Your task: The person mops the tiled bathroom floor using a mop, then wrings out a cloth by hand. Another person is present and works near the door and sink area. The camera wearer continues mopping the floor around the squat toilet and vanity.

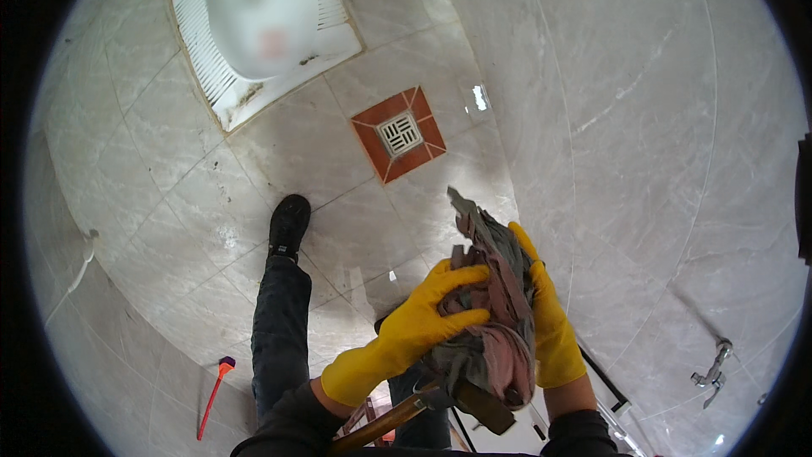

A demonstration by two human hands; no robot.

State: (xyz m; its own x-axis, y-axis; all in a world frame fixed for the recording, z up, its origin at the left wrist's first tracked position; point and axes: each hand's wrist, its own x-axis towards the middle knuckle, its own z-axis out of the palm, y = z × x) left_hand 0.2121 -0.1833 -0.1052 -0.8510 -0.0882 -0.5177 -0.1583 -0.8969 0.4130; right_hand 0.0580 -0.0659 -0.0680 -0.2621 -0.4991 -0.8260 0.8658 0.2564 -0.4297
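Observation:
Both hands wear long yellow rubber gloves and hold a bunched mop head of grey and dull pink cloth strips (498, 336) in front of my body. My left hand (438, 308) grips the bundle from the left, its fingers spread across the strips. On the other side, my right hand (542, 292) presses against the cloth, its fingers partly hidden behind it. A brown wooden handle (380, 425) runs in from the bottom edge, below the bundle; its join with the cloth is hidden.
A white squat toilet (330, 44) with dirt marks lies at the upper left. A square floor drain (399, 133) has a red-brown tile border. A red-handled brush (211, 397) stands at lower left. A metal tap (717, 368) projects from the right wall. My shoe (290, 225) rests on the tiles.

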